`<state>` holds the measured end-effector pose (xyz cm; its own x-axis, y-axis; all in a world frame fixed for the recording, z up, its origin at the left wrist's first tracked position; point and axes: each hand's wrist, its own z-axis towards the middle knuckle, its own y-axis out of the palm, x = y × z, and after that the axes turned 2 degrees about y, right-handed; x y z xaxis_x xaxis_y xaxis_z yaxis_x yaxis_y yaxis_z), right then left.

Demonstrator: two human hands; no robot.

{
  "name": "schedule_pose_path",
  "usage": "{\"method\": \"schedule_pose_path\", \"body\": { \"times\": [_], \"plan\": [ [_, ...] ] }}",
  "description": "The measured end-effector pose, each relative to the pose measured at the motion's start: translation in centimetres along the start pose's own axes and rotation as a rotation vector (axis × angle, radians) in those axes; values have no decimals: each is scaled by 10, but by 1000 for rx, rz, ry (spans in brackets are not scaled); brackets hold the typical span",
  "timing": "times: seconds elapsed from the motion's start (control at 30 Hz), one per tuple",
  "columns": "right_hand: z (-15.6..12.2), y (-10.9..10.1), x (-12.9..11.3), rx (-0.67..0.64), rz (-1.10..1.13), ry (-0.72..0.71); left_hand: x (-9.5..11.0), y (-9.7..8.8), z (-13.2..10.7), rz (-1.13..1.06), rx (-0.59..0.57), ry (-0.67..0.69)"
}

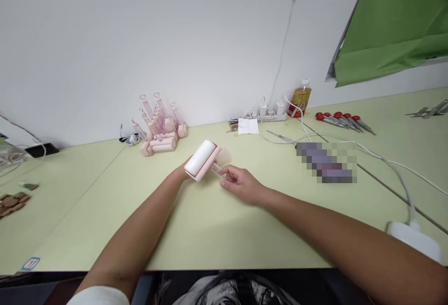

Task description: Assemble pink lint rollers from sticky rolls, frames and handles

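Observation:
A lint roller with a white roll and a pink head is held above the table, tilted, its roll facing up and left. My right hand is closed around its pale translucent handle, thumb and fingers bent. My left hand is behind the roller's head, so its fingers are hidden. A blurred pale pink shape shows just beyond the head; I cannot make out what it is. Farther back to the left, several pink lint rollers stand clustered with heart-shaped loops on their handle ends.
A power strip with chargers, a white paper and a bottle line the wall. Several red-ended tools lie at right. White cables cross near a pixelated item. A white adapter sits beside my right forearm.

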<state>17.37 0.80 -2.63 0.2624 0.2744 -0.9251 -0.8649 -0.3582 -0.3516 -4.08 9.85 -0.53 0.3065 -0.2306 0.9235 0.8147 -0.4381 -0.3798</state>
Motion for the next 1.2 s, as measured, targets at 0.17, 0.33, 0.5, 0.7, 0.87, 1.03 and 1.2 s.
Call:
{"method": "schedule_pose_path", "body": {
  "times": [0.17,0.33,0.5,0.7,0.87,1.03,1.2],
  "plan": [
    [-2,0,-3,-76,-68,39,2,-22,-50,-188,221,-187],
    [-2,1,-1,-27,-111,74,10,-29,-61,-402,285,-167],
    [1,-2,0,24,-146,88,15,-23,-58,-378,239,-106],
    [0,-2,-1,44,-172,112,11,-21,-58,-253,227,-82],
    [-1,-1,-4,36,-207,121,13,-21,-59,-168,196,-29],
    [-1,-2,-5,31,-238,108,16,-19,-61,-132,96,5],
    [-2,-3,-3,37,-256,104,17,-14,-61,-91,85,-5]
  ]
}}
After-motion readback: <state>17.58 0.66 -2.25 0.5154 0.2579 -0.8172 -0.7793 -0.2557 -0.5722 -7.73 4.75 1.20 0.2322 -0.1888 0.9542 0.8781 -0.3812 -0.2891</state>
